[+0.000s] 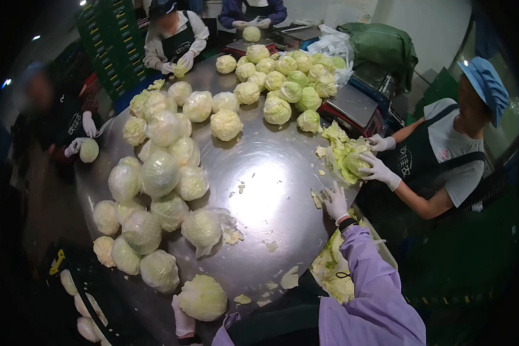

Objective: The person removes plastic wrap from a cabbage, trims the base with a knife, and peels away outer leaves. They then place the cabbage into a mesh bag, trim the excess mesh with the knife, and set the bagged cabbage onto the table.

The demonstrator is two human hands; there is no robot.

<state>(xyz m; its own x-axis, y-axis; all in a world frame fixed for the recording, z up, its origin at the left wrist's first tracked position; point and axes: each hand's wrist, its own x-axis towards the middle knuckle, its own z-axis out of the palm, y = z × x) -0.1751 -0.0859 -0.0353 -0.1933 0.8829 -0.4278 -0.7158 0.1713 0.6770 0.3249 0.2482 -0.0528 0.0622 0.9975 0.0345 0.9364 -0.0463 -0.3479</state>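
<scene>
Apparently the right hand [335, 202] is clearing trimmings. Its gloved fingers [330, 190] lie spread and flat on the table [271, 173], gripping nothing and touching a leaf scrap [316, 199] near the right-hand edge. Keeping the palm low and drawing the scrap toward the leaf heap [328, 271] below that edge would clear it cleanly, I judge, while the left hand [183, 320] steadies the cabbage [202, 297] at the near edge so it cannot roll. That left hand sits against the cabbage's lower left side, but the head hides whether its fingers curl around it. A co-worker's gloved hand [383, 172] works close by, and no knife can be made out.
</scene>
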